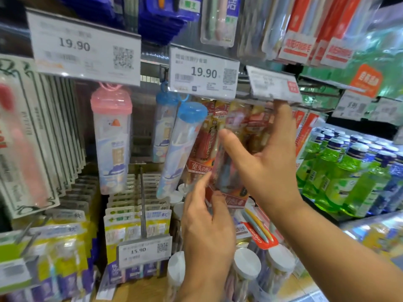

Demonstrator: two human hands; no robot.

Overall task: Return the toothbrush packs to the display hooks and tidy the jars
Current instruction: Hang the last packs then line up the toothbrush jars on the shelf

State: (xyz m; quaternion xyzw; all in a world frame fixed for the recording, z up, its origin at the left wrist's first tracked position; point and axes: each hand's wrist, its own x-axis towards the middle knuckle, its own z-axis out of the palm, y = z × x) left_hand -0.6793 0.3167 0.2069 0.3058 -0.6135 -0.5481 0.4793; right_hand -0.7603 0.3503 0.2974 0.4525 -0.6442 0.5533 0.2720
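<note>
Hands are working together: we are holding a red toothbrush pack [226, 162] up against its hanging row. Our right hand [268, 162] is gripping its upper part, thumb in front, while our left hand [207, 223] is pinching its lower edge, above the white-lidded jars [246, 264].

Wooden shelf [150, 286] bears white-lidded jars [246, 267]; hooks [142, 201] carry packs [135, 227].

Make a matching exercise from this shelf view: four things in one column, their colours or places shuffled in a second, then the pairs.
Things:
1. travel case left of centre
2. tilted travel case
3. mouthwash bottles
4. jars

Descriptions:
A. white lids, bottom shelf, below the hands
B. pink cap
C. green, far right
D. blue cap

Pairs: 1-B, 2-D, 3-C, 4-A
</note>
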